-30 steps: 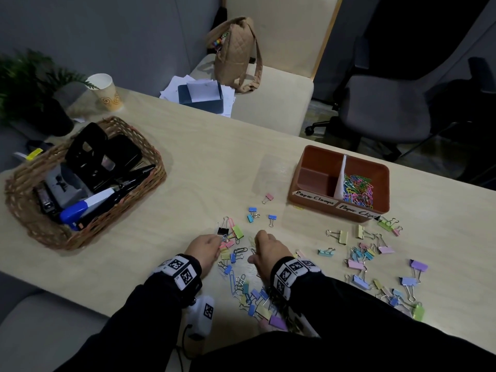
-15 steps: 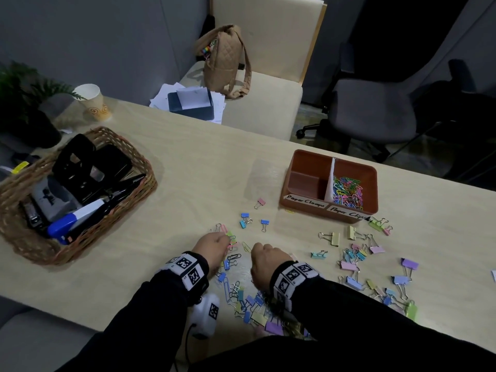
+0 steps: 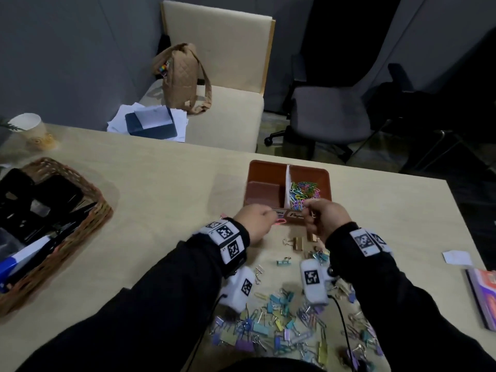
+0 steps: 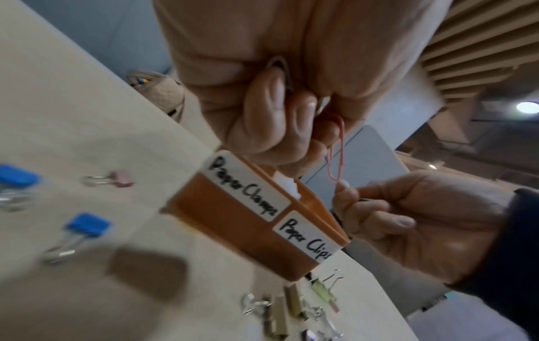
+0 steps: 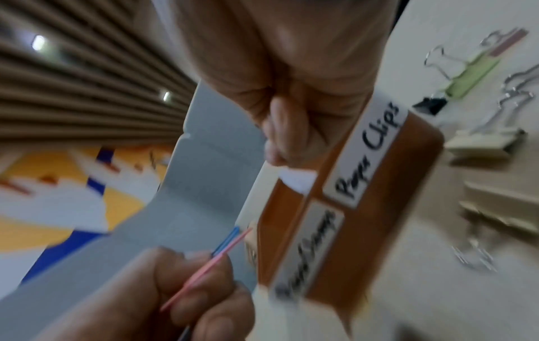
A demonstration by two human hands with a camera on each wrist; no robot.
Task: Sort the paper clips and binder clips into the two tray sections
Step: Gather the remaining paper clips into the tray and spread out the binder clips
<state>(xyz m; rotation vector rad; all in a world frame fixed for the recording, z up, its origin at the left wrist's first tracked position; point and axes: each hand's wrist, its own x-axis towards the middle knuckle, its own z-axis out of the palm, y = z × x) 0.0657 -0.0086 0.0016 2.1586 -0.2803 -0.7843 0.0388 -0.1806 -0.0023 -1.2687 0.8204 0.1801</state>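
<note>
Both hands hang just in front of the brown tray, by its labelled front wall: the left hand is curled round a pink paper clip (a blue one shows beside it), and the right hand is curled too, though I cannot tell what it holds. Coloured paper clips fill the tray's right section, while binder clips lie scattered on the table nearer the person.
</note>
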